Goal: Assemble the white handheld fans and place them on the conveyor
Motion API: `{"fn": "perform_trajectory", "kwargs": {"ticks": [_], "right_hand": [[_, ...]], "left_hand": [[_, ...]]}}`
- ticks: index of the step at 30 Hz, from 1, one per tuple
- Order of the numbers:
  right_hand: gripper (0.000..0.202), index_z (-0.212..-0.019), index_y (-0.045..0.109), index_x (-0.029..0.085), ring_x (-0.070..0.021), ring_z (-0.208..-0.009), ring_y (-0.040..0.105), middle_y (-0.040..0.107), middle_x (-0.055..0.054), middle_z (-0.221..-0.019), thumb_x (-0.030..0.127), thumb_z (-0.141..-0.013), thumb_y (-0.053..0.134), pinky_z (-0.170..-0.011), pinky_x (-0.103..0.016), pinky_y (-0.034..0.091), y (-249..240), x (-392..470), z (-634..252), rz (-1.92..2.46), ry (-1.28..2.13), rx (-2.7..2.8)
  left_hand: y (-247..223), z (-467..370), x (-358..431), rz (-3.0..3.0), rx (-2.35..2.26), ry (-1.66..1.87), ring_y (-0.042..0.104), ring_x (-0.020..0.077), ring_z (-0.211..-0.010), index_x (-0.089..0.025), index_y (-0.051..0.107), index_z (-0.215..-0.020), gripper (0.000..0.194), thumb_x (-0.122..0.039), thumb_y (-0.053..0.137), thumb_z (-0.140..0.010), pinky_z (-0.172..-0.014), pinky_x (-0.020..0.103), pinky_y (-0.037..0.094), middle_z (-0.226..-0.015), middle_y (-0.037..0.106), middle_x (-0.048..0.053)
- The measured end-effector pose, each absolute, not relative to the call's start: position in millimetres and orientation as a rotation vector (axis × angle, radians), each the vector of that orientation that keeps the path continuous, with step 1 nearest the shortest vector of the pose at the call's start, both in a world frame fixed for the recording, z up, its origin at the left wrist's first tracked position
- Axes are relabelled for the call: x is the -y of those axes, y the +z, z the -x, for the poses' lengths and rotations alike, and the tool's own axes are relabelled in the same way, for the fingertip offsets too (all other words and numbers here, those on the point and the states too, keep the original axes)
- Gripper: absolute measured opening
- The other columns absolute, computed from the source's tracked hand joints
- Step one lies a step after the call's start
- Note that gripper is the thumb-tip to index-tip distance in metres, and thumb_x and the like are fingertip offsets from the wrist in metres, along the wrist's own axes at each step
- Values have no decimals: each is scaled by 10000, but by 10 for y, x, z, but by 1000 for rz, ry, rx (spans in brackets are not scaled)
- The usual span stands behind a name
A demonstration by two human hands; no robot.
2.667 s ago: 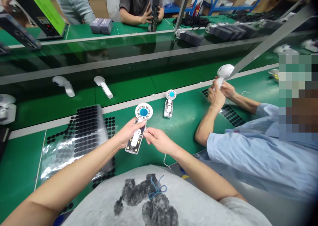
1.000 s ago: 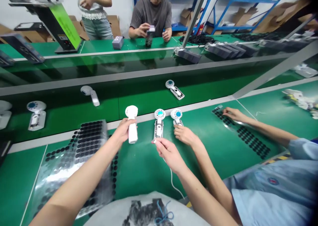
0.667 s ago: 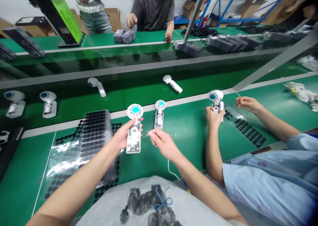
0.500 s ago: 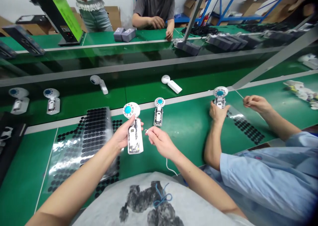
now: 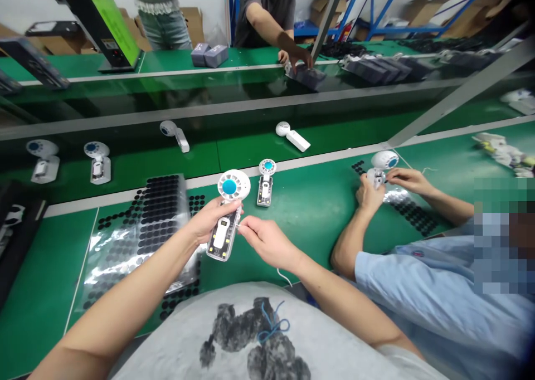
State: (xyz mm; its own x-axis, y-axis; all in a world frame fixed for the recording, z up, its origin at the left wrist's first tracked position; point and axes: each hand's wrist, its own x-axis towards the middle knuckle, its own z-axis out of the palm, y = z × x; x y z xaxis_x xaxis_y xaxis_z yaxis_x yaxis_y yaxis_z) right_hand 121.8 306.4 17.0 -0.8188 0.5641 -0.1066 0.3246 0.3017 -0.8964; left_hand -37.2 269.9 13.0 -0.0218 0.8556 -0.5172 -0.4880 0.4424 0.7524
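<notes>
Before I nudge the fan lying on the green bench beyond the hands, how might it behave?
The fan would probably slide or pivot rather than roll: its boxy handle lies on the bench. It looks stiff, being straight-sided and plastic-like. It may be fragile, with components visible in front.

left hand [image 5: 204, 219] partly hidden behind a white handheld fan [image 5: 219, 236], its tiny display [image 5: 224, 224] too small to read, white cable [image 5: 284, 276] partly covered by the right hand [image 5: 267, 242], standing person [image 5: 161, 20] cut off at top, grey boxes [image 5: 215, 57] with illegible lettering
</notes>
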Motion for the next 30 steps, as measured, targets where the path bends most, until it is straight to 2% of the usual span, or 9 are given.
{"fn": "perform_trajectory", "kwargs": {"ticks": [4,10,16,19,22,26,30], "right_hand": [[254,-647,395,194,-88,-511,385,425,53,-555,284,-882,363,-533,-236,289,111,-3054,-1227,842,1553,2354],[268,-670,443,187,-93,-522,409,438,51,-548,313,-885,347,-552,-231,322,36,-3118,-1244,826,1724,2288],[275,-641,451,185,-96,-538,426,485,38,-581,316,-867,365,-555,-231,325,-44,-3155,-1219,829,1770,2307],[197,-624,480,181,-97,-532,393,456,46,-562,268,-797,449,-532,-225,302,-217,-3180,-1221,986,1727,2189],[159,-631,500,175,-97,-496,352,386,60,-507,229,-766,437,-506,-223,286,-399,-3227,-1287,1180,1672,2034],[208,-691,530,167,-109,-530,381,409,47,-547,290,-802,404,-536,-233,310,-502,-3250,-1366,1177,1647,1995],[259,-689,528,172,-117,-557,386,410,40,-574,365,-817,411,-561,-241,317,-543,-3219,-1353,1146,1716,1951]], "left_hand": [[139,308,-2706,-465,-1239,1090,540,87,-527,-128,548,-810,301,-296,726,-635,-465,178,441,-643,572,-2],[125,249,-2716,-320,-1179,1085,513,99,-463,-155,516,-798,262,-294,694,-666,-450,231,450,-578,529,-30],[69,197,-2691,-352,-1156,1112,527,114,-489,-157,536,-806,267,-302,702,-654,-475,247,448,-606,551,-9],[-80,360,-2728,-365,-1268,1159,505,96,-472,-148,545,-781,286,-321,716,-632,-453,213,404,-598,549,-10],[-296,690,-2851,-295,-1466,1269,455,76,-423,-151,510,-720,296,-377,686,-646,-437,196,362,-530,501,-36],[-581,931,-3177,-360,-1581,1279,472,97,-444,-158,496,-729,295,-372,678,-639,-483,221,384,-535,514,-31],[-836,714,-3566,-516,-1739,1227,533,159,-553,-162,511,-687,282,-420,622,-671,-561,271,409,-569,539,11]]}}
